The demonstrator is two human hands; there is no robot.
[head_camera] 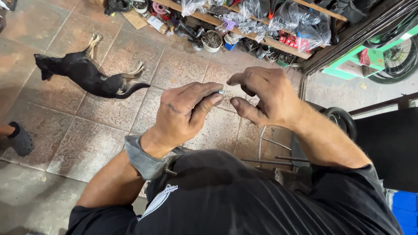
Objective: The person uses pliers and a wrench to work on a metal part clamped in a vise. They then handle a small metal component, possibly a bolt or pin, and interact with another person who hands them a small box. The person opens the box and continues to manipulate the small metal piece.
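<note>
My left hand [185,113] is raised in front of my chest, its thumb and fingers pinched on a small thin metal part [224,92] whose tip pokes out to the right. My right hand [265,96] hovers just right of that tip, fingers curled and spread, thumb below, holding nothing that I can see. A grey strip [141,159] wraps my left wrist. Both hands are smeared with dark grime. My black shirt [244,196] fills the lower frame.
A black dog [87,74] lies stretched on the stone-tile floor at left. Another person's foot in a grey shoe [19,139] shows at the left edge. A low wooden shelf [244,26] with plastic bags and parts runs along the back. Bicycle wheels [396,61] stand at right.
</note>
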